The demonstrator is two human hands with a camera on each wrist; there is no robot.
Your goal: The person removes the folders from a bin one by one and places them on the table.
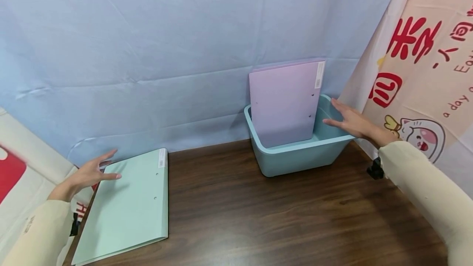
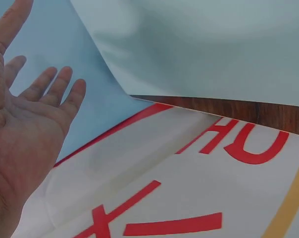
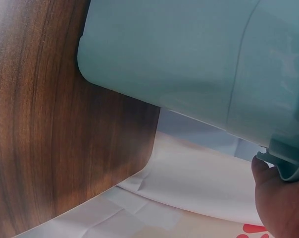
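Note:
A mint-green file folder point(image 1: 133, 200) lies on the table at the left, a white label by its top right corner. My left hand point(image 1: 86, 175) hovers by its upper left edge, fingers spread and holding nothing; the left wrist view shows the bare palm point(image 2: 28, 129). On the right, a blue-green plastic tub point(image 1: 295, 161) holds a purple file folder point(image 1: 284, 102) standing upright, with another purple edge behind it. My right hand point(image 1: 352, 122) is at the tub's right rim, fingers extended over the opening. In the right wrist view, part of this hand is hidden by the rim.
The dark wooden table point(image 1: 229, 208) stretches between folder and tub. A light blue cloth point(image 1: 166, 52) hangs along the back. Printed cloths with red lettering hang at the right point(image 1: 417, 73) and left sides, close to both hands.

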